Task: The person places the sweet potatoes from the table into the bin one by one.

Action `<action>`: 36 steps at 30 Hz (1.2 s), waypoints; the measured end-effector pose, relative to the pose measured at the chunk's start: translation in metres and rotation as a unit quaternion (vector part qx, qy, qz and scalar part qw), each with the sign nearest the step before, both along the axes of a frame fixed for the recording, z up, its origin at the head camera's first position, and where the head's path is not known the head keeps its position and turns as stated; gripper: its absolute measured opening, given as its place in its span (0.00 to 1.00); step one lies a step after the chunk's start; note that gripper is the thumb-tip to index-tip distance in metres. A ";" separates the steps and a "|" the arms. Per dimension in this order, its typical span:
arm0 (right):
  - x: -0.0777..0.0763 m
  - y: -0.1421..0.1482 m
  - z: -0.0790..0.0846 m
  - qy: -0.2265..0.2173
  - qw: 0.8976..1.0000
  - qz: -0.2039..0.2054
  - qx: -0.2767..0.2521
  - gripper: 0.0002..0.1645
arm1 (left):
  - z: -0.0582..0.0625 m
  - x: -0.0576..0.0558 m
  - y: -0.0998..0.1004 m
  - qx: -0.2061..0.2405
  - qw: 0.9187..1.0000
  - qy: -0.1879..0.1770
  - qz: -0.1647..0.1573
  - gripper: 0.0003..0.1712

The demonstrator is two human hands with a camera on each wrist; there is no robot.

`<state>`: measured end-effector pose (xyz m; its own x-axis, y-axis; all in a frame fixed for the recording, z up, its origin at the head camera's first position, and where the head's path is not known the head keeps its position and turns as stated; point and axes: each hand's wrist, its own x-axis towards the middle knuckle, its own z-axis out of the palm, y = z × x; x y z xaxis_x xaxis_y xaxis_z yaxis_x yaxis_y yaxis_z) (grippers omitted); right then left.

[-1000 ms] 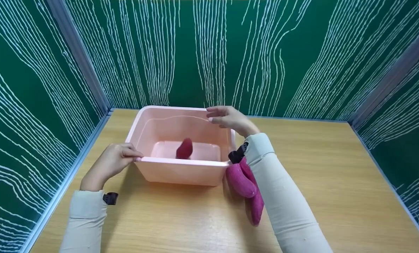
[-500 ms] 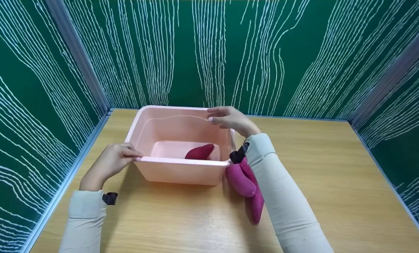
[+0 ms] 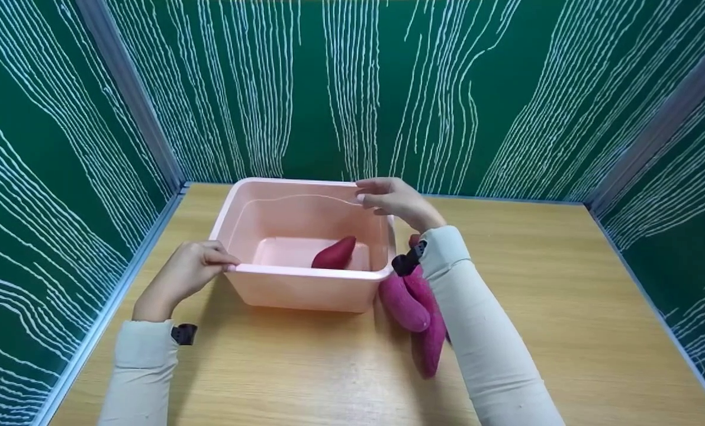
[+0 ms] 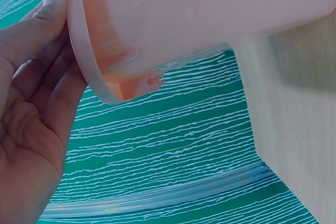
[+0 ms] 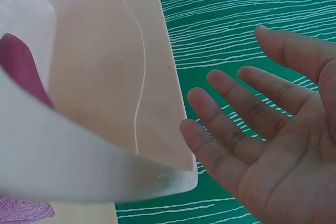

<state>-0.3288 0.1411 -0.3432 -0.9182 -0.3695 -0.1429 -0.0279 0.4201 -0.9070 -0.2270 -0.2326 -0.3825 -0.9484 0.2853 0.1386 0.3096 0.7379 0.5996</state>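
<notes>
A pale pink plastic bin stands on the table toward the back. My left hand pinches its near-left rim, thumb on one side and fingers on the other in the left wrist view. Inside the bin a dark red sweet potato lies on the floor, toward the right. My right hand is over the far-right corner, and the right wrist view shows its fingers spread, holding nothing. Right of the bin lie a plump pink sweet potato and a longer one, partly under the right forearm in the head view.
The wooden table is enclosed by green walls with white wavy lines and grey metal frame posts. A bit of another reddish thing shows beside the right wrist, mostly hidden by the sleeve.
The sweet potato inside the bin has tumbled to the right and come to lie on its side. My right hand has shifted slightly right. The left hand stays on the rim.
</notes>
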 end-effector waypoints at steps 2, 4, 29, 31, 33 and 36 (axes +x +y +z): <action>0.000 0.002 0.000 -0.002 1.000 -0.002 -0.004 0.30 | 0.000 0.000 0.000 0.000 1.000 -0.001 0.000 0.10; 0.000 0.004 -0.001 -0.004 1.000 -0.002 -0.007 0.31 | 0.000 0.000 0.000 -0.001 1.000 0.000 0.000 0.10; 0.006 0.045 -0.010 -0.002 1.000 -0.019 -0.016 0.32 | 0.000 -0.001 -0.001 -0.007 1.000 0.008 -0.004 0.10; 0.007 0.050 -0.012 -0.003 1.000 -0.020 -0.017 0.32 | -0.001 -0.001 -0.001 -0.007 1.000 0.010 -0.004 0.10; 0.008 0.055 -0.014 -0.005 1.000 -0.024 -0.015 0.33 | -0.001 -0.001 -0.001 -0.006 1.000 0.010 -0.004 0.11; 0.010 0.062 -0.017 -0.006 0.999 -0.031 -0.009 0.33 | -0.001 -0.001 -0.001 -0.004 1.000 0.007 -0.002 0.11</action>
<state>-0.3185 0.2033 -0.3605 -0.9377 -0.3142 -0.1482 0.0091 0.4044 -0.9146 -0.2280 -0.2337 -0.3833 -0.9449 0.2908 0.1501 0.3217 0.7418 0.5884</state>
